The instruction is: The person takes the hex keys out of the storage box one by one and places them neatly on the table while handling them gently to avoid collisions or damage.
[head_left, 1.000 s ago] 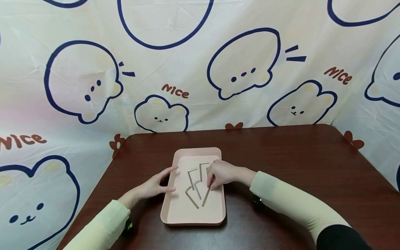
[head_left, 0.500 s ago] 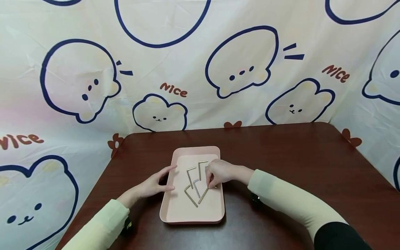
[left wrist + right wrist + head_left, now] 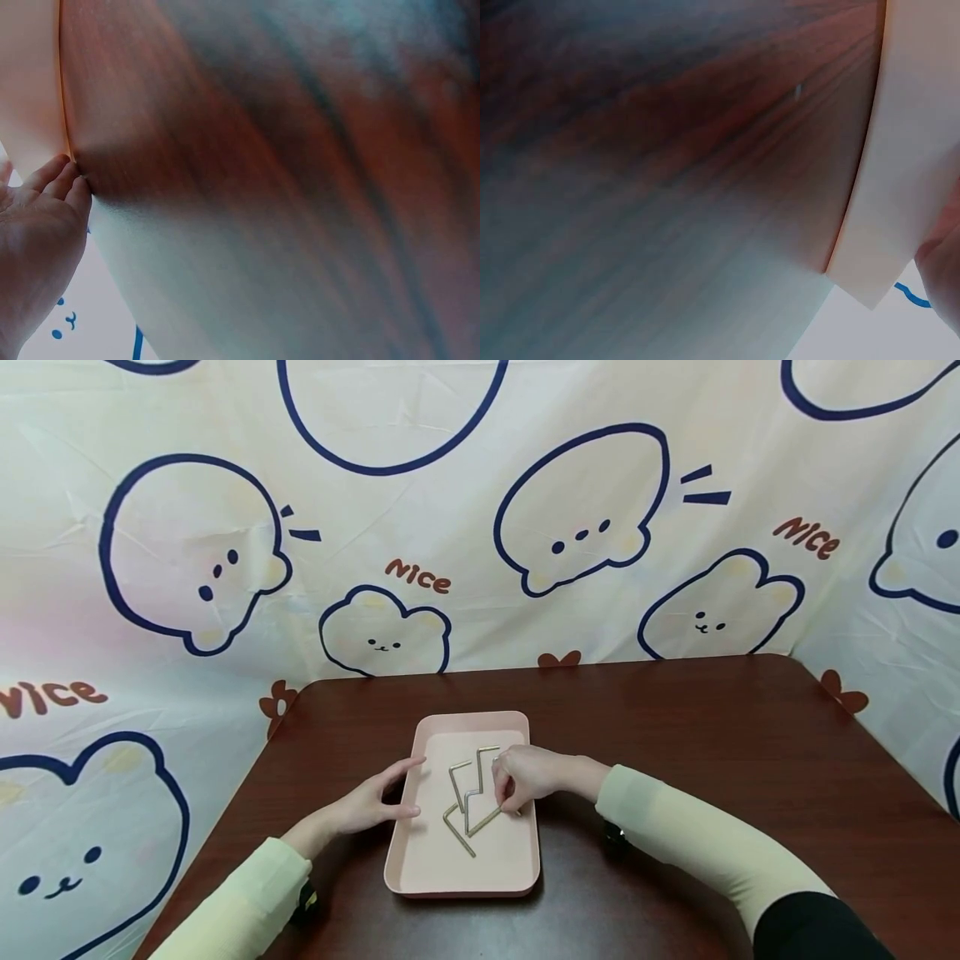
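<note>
A pink tray (image 3: 435, 877) holds several L-shaped hex keys. My right hand (image 3: 536, 772) reaches over the tray's right side and pinches one brass-coloured hex key (image 3: 486, 822), whose free end points down-left. That end meets the lower end of a small silver hex key (image 3: 467, 814). Other brass-coloured keys lie around it: a lower-left hex key (image 3: 459, 833), an upper-left hex key (image 3: 456, 785) and an upper hex key (image 3: 480, 768). My left hand (image 3: 360, 802) rests with extended fingers and thumb on the tray's left rim. Part of another key shows beneath my right hand, mostly hidden.
The tray stands on a dark brown wooden table (image 3: 660, 718). A cloth backdrop (image 3: 480, 527) with cartoon drawings hangs behind and beside the table. In the right wrist view the tray's outer wall (image 3: 862, 195) rises beside the tabletop.
The pinched hex key's free end has swung left and up until it meets the silver key. The silver key's lower end has shifted left. My left hand stays at the rim.
</note>
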`<control>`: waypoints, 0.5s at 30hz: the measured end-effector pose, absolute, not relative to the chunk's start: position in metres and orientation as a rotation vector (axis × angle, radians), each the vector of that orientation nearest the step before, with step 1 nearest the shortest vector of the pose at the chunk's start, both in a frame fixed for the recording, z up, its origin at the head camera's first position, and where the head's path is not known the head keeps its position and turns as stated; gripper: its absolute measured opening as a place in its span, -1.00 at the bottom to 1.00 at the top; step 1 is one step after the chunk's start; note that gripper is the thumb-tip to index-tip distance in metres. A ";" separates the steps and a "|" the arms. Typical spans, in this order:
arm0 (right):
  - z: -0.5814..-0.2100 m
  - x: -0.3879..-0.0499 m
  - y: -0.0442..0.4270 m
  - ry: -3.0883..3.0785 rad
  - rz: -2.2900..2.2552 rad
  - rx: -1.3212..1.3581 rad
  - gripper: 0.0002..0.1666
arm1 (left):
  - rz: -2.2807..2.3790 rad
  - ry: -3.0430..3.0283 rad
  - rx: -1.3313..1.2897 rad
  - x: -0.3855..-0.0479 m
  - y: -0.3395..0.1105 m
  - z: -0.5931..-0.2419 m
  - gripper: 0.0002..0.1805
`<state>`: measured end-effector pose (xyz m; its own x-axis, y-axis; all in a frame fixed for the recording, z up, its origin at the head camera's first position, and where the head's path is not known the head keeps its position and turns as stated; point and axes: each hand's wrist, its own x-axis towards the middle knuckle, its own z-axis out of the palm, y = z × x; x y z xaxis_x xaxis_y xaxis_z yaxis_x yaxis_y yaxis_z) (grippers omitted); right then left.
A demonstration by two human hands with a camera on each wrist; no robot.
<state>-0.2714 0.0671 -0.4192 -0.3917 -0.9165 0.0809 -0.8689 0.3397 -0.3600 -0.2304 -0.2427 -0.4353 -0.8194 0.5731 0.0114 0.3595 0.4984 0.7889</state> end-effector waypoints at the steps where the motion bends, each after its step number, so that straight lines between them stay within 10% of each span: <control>1: -0.419 -0.272 0.068 2.461 -0.543 -1.639 -0.86 | 1.226 2.490 0.787 -0.231 -0.243 -0.435 -0.16; 15: -0.420 -0.274 0.070 2.295 -1.001 -1.350 -0.88 | 1.235 2.487 0.799 -0.230 -0.242 -0.436 -0.17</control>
<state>-0.2742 0.0702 -0.4199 -0.5159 -0.8518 0.0907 -0.6460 0.3173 -0.6942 -0.2298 -0.2423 -0.4355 -0.8181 0.5749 0.0180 0.3618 0.4900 0.7931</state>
